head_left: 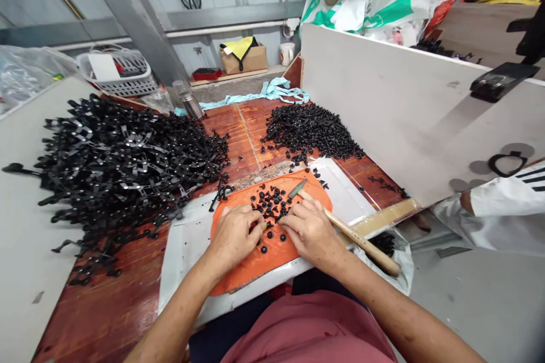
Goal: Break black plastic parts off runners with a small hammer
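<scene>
Both my hands work low over an orange cloth (276,258) strewn with small black mushroom-shaped pieces (264,249). My left hand (238,232) is closed, thumb and forefinger pinched together among the pieces; what lies between them is too small to make out. Facing it, my right hand (310,232) has its fingers drawn together with the tips down at the pieces. Whatever these fingertips hold is hidden. A hammer (361,240) with a wooden handle lies across the cloth's right side, its head beyond my right hand and its handle passing beside that hand.
A big heap of black strap-like parts (128,159) rises at left. Another pile of small black pieces (310,130) sits at back right. White boards (409,108) flank the table. A metal cup (189,103) and light-blue cloth strips (272,91) lie behind. Someone's white sleeve (506,195) shows at right.
</scene>
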The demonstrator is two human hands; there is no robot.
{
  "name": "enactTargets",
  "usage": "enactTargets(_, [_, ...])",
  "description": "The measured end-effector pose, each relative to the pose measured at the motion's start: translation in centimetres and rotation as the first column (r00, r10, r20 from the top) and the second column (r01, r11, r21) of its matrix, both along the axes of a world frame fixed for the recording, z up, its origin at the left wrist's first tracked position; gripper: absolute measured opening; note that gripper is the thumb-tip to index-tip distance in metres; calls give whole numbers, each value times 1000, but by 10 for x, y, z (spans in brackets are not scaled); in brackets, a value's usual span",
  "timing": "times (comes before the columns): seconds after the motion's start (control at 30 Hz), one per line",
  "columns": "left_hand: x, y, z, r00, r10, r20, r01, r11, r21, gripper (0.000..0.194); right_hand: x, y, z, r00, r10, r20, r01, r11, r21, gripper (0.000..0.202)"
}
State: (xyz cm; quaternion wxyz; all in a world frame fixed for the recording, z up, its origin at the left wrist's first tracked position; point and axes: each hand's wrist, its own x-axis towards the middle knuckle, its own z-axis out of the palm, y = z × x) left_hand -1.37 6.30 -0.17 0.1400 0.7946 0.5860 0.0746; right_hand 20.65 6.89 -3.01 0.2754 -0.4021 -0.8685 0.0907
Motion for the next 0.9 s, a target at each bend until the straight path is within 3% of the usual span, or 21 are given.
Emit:
enactTargets(0.2, [9, -8, 8, 977, -71, -199, 80, 996, 35, 26, -10, 7, 5, 985, -13, 170, 20, 999, -39, 19])
enactTargets(0.33, [12, -7, 12, 968, -81, -237, 90, 996, 28, 26, -26, 15, 10, 951, 28, 309, -17, 999, -39, 19])
enactTargets(0.53, [-23, 1, 23, 984, 72, -165, -59, 995, 80, 23, -36, 24, 13, 934, 49, 355, -36, 998, -45, 27])
enactTargets(0.7, [-58, 14, 19, 991, 127, -52, -123, 989, 81, 24, -31, 30, 23, 926, 59, 373, -42, 998, -52, 22])
enactTargets(0.8, [-61, 23, 10, 994, 106, 28, -107, 994, 11, 20, -35, 35, 31, 923, 61, 379, -42, 997, -58, 22])
enactTargets(0.9, [-50, 31, 4, 993, 82, 85, -80, 996, -31, 14, -43, 39, 34, 919, 74, 387, -50, 996, -73, 20])
